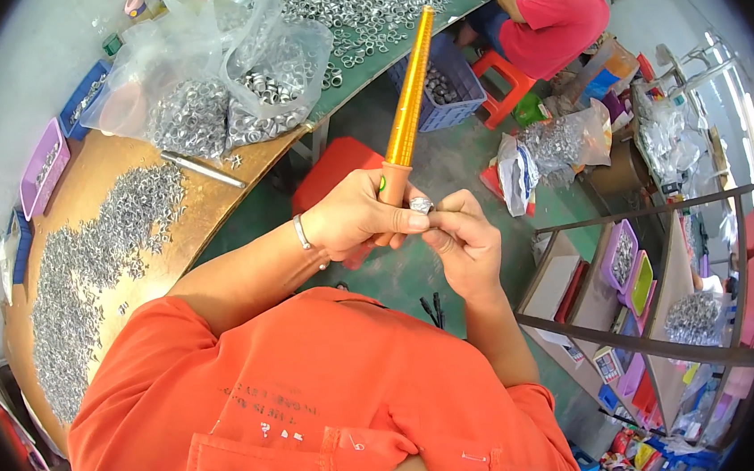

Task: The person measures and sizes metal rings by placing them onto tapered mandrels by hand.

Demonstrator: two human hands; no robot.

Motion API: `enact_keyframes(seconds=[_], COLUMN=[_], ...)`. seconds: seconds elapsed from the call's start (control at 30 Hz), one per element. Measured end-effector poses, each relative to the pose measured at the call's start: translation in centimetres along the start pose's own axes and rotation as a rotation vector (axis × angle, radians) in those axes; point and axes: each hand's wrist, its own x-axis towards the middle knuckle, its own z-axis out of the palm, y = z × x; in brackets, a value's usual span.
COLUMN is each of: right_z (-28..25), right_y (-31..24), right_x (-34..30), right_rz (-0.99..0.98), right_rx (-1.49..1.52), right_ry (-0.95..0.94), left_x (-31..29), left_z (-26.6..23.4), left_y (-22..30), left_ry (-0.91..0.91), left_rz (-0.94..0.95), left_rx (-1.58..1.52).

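My left hand (350, 214) is wrapped round the handle of a gold ring mandrel (410, 93), a long tapered stick that points up and away from me. Close beside the handle, a silver-coloured ring (421, 205) sits between my two hands. The fingers of my right hand (469, 238) are pinched together at the ring's lower edge. My left thumb reaches across to the ring as well. My fingers cover part of it.
Many small metal rings (84, 270) are heaped on the wooden table (150, 282) at left, near plastic bags (264, 75) of rings. A red stool (335, 169) stands beyond my hands. A co-worker in a red shirt (554, 30) sits at the far right. Metal shelving (647, 346) stands right.
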Motion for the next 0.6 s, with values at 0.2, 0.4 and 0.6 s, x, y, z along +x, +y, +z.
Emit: enact_keyframes(seconds=[0.2,0.4,0.6], right_z=[0.9,1.4,1.5], right_y=[-0.1,0.0,-0.6], right_x=[-0.4,-2.2,-3.4], right_rz=[-0.418,-0.027,-0.035], right_rx=[-0.618,-0.129,-0.149], right_ry=[0.091,-0.02,-0.058], left_x=[-0.3,-1.2,-2.6], left_z=[0.4,0.5,0.6], left_y=[0.0,-0.1,-0.5], left_ry=[0.043,0.065,-0.003], left_rz=[0.075,0.002,-0.041], left_rx=[0.176,0.31,0.462])
